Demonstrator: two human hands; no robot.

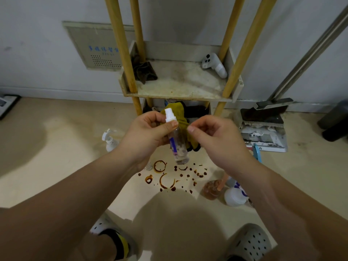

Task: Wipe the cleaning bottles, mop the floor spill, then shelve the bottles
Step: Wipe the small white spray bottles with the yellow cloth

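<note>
— Beige floor, pale wall behind it, two bare arms reaching out over it. What are the hands doing?

— The left hand grips a small spray bottle near its neck, with the thumb just under the white nozzle. The right hand has its fingers curled, and thumb and forefinger pinch the edge of a yellow cloth that hangs just behind the bottle.

— How does the bottle look?

— Clear plastic with a blue-purple stripe down the label and brownish smears on its lower half. It's up in the air between the two hands, base tipped down.

— And around them?

— Straight below the hands is a brown spill of rings and droplets. Left of the left hand stands a white pump bottle. Under the right wrist sit an amber bottle and a white bottle, which the forearm partly covers. Beyond the hands is a stained shelf on wooden posts, with a dark rag on it. The cloth blocks most of the lower tier. To the right of the right hand is a dustpan.
</note>
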